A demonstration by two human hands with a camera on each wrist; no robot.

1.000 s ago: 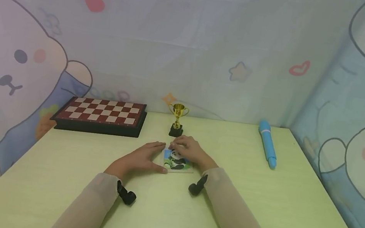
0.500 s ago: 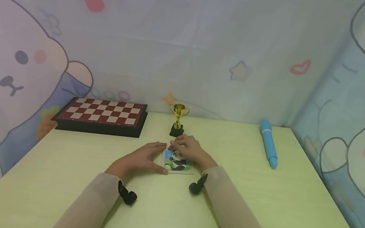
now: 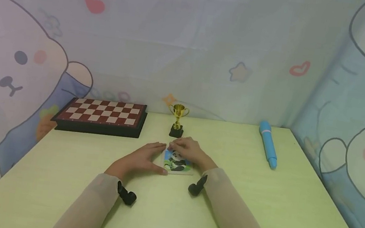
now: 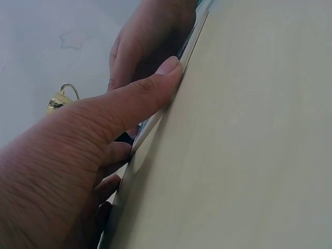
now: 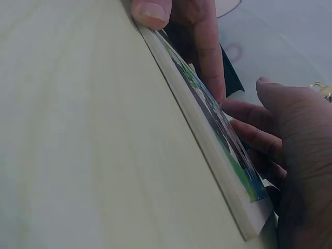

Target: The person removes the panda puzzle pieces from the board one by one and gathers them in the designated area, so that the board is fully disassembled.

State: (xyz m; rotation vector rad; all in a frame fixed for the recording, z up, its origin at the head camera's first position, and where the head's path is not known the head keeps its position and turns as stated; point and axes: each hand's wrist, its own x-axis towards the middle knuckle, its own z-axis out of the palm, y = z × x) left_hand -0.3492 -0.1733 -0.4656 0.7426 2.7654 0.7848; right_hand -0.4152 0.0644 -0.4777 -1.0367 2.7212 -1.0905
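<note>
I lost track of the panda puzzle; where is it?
In the head view, the panda puzzle lies mid-table between both hands, just before the gold trophy.

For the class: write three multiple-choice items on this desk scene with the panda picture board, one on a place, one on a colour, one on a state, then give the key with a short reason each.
1. Where does the gold trophy stand?
A. just behind the hands
B. on the chessboard
C. at the near table edge

2. What colour is the pen-shaped thing at the right?
A. red
B. blue
C. black

3. How is the panda board held?
A. lifted high in the air
B. lying untouched
C. flat on the table, left hand and right hand at its edges

Key: A, it stands beyond the fingers; B, its body is light blue; C, fingers of both hands touch the board's rim.
</note>
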